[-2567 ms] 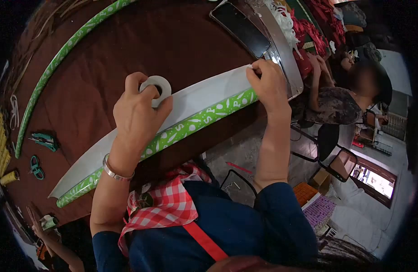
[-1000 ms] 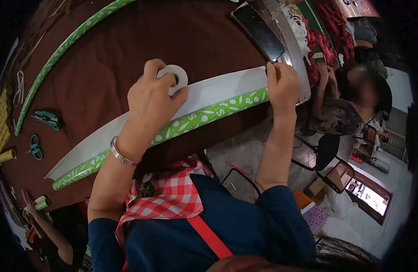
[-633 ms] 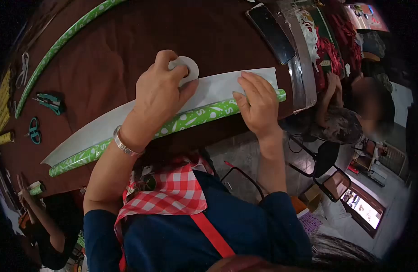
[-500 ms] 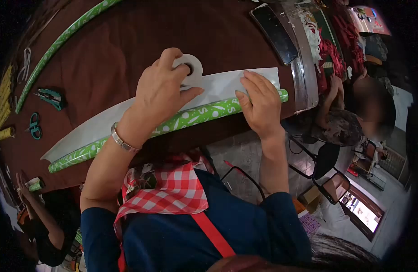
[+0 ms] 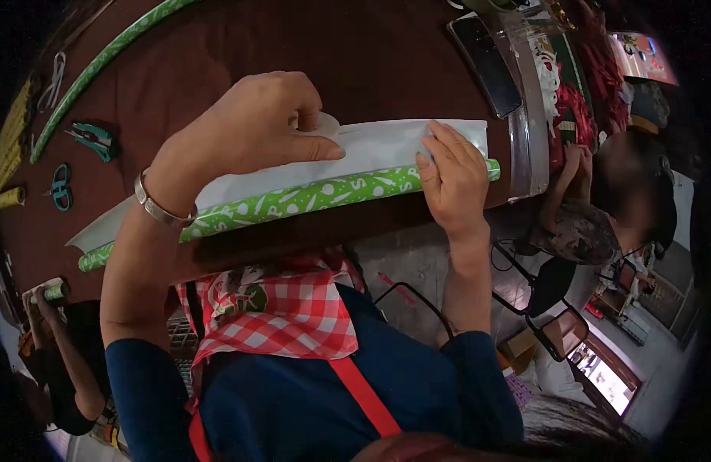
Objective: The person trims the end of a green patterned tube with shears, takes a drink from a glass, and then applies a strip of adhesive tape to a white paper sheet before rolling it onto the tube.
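In the head view, a green-and-white patterned roll of wrapping paper (image 5: 317, 197) lies across the table's near side, its white underside (image 5: 371, 146) unrolled behind it. My left hand (image 5: 251, 127), wearing a silver bracelet, is closed around a white roll of tape (image 5: 326, 125) above the paper. The thumb points right, and most of the tape is hidden behind the fingers. Toward the paper's right end, my right hand (image 5: 457, 181) lies with fingers stretched over the white side. Its thumb is by the green roll.
Teal scissors (image 5: 60, 187) and a teal-handled tool (image 5: 93, 141) lie at left. Another green roll (image 5: 101, 73) curves behind them. A phone (image 5: 485, 68) rests at back right, beside a clear plastic edge (image 5: 529, 146). One person sits at right, another at lower left.
My left hand has tilted over, its wrist shifting left, and now covers more of the tape roll. My right hand stays on the paper. The lower-left person's hands now meet a small green roll.
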### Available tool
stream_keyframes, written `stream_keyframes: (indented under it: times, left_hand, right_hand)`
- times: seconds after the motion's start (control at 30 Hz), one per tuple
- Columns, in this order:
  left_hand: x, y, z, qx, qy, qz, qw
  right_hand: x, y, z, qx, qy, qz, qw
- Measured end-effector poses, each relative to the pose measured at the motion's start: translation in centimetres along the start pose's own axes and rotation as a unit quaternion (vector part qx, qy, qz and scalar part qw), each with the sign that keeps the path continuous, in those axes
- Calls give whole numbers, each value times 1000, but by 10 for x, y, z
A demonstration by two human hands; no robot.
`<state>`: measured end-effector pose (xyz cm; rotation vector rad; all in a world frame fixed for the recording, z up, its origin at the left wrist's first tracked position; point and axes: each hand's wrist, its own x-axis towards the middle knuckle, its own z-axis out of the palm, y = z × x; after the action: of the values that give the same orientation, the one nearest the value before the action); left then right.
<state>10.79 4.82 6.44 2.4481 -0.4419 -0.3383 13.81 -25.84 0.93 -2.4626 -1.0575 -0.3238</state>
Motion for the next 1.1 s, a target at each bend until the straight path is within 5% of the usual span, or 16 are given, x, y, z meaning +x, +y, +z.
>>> stream_keyframes:
  times: [0.17,0.27,0.5,0.53,1.1]
  left_hand:
    - [2,-3,-5,-125,34,69,989]
    - [12,11,-14,-177,22,-70,981]
    - [25,9,-10,-116,132,-36,984]
    - [28,5,-18,-82,49,-47,994]
    - [36,33,-17,-272,41,-92,957]
  right_hand:
    - [1,0,-1,-3,-4,2,1000]
    - [1,1,-1,3,-9,4,1000]
    - [0,2,0,1,-10,15,1000]
    - [0,3,0,-3,-11,14,1000]
    - [-1,4,-1,1,-20,18,1000]
